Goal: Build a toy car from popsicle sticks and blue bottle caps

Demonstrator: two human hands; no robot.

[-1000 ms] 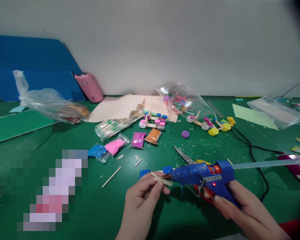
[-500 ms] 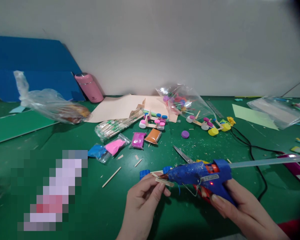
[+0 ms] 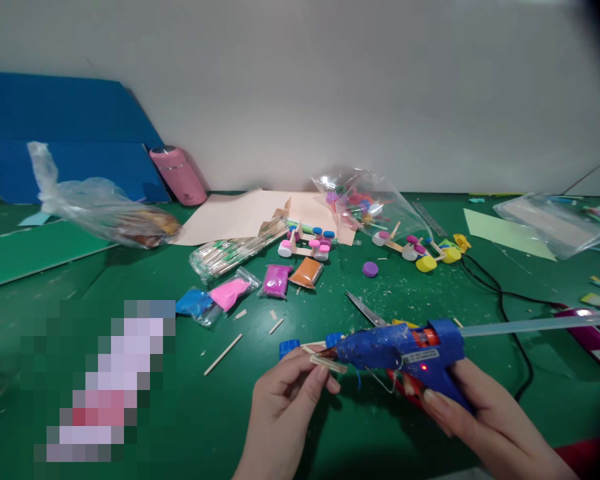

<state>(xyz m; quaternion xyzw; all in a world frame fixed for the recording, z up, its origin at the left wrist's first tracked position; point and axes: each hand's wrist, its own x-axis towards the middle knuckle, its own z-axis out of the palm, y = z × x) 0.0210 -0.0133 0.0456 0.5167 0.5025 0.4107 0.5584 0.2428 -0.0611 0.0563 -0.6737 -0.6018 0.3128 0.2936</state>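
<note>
My right hand grips a blue hot glue gun with a lit red light and a long clear glue stick out of its back. In my left hand, thumb and fingers pinch a small wooden stick frame. The gun's nozzle sits at the frame, touching or very close. Blue wheels show just behind my left fingers; whether they join the frame is hidden. Scissors lie partly beneath the gun, their blades pointing to the far left.
Small wheeled stick cars, packets of coloured clay, a bundle of wrapped sticks and a purple disc lie ahead. Loose stick pieces are at left. A black cable runs to a purple power strip at right.
</note>
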